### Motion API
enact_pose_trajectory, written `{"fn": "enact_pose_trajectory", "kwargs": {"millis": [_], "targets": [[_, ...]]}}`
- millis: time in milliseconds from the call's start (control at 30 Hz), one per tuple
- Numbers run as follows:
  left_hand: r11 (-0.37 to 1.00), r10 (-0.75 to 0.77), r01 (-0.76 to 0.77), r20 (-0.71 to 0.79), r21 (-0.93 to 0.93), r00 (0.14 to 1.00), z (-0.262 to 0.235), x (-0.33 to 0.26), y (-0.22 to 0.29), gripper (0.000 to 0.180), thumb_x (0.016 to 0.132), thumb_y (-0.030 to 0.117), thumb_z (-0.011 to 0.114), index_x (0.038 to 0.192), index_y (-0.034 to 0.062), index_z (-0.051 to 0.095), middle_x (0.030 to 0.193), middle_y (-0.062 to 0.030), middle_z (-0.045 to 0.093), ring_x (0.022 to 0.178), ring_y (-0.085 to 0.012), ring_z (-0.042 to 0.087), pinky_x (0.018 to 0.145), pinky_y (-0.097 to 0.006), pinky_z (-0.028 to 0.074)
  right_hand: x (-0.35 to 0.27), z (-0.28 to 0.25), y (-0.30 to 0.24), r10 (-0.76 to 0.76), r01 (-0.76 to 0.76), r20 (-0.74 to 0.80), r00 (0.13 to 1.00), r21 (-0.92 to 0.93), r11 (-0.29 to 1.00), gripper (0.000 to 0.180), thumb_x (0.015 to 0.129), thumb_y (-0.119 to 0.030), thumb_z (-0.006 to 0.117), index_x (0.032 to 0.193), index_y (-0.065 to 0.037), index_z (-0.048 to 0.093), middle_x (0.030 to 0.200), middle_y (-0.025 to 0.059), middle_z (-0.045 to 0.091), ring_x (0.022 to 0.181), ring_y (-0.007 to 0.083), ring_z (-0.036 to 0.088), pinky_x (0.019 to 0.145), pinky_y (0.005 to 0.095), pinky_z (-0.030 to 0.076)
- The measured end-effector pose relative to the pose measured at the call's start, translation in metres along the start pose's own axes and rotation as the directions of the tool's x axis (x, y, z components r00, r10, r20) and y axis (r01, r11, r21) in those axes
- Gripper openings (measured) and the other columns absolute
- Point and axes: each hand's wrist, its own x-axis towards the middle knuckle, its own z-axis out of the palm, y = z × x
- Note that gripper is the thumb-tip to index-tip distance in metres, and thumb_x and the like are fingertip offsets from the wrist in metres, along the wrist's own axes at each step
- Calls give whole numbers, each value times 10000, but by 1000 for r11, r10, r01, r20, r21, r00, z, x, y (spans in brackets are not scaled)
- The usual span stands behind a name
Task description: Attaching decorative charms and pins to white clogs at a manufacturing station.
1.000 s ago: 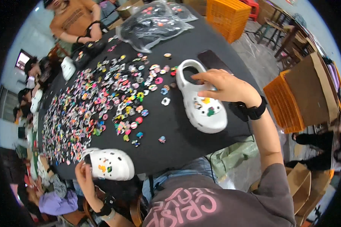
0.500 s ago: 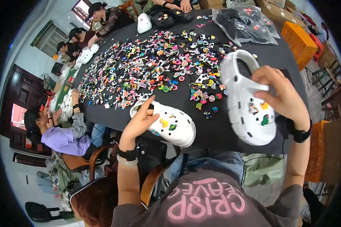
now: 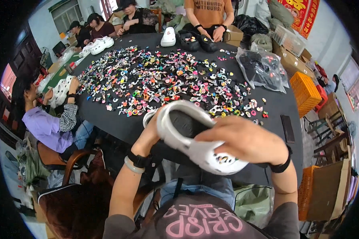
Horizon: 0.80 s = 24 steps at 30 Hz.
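Observation:
In front of my body my right hand (image 3: 247, 141), smeared by motion, grips a white clog (image 3: 177, 140) by its upper. The clog's heel points up and left, its toe toward me. A few charms (image 3: 224, 160) show on its toe, partly under my fingers. Behind its heel end my left hand (image 3: 148, 133) is closed round a second white clog (image 3: 147, 118). Only a bit of that clog's rim shows; the rest, like my left fingertips, is hidden by the nearer clog. Beyond both hands lies a wide heap of small colourful shoe charms (image 3: 147, 75) on the black table.
A dark phone (image 3: 287, 128) lies near the table's right edge. Farther back are a clear bag of black clogs (image 3: 263, 67), a pair of black clogs (image 3: 197, 42) and a white clog (image 3: 168, 37). Orange crates (image 3: 305, 93) stand at right. Several people sit or stand round the table.
My right hand has brought its clog left and toward me, in front of the left hand's clog, now mostly covered. The view has tilted up, and the phone has come into sight.

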Motion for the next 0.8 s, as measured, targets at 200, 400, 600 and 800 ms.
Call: {"fn": "enact_pose_trajectory", "kwargs": {"millis": [200,400,600,800], "targets": [[907,-319,290,-50,-305,946,-36,-30,29,396,1031,266,486,1278,-44,486,1198,-241,625,1081,-282,645,953,-363,511,11,56,-14,-198,211,80,977,-243,947,211,846,-167,553,1048,-137,607,727,13,561,762,201,591,723,335,461],[818,-227,99,159,566,961,-33,-61,69,419,925,176,643,1299,19,538,1304,-137,597,1236,-236,543,1052,-369,399,20,114,-8,-123,229,282,951,-378,897,96,814,-204,591,895,-156,613,771,-35,572,846,144,577,786,309,430],[540,-146,-121,235,833,961,-4,-74,58,572,750,239,795,1246,46,584,1360,-187,518,1310,-348,440,1094,-423,348,27,132,-11,-47,141,188,981,-529,837,62,794,-218,614,769,-172,647,753,-41,593,866,136,571,817,313,399],[516,-101,-148,231,844,968,16,-66,48,619,651,69,806,1228,38,583,1257,-166,525,1254,-359,454,1060,-435,380,20,140,-7,-83,58,-25,996,-527,848,101,780,-207,597,752,-162,683,873,-6,623,907,153,542,862,319,403]]}}
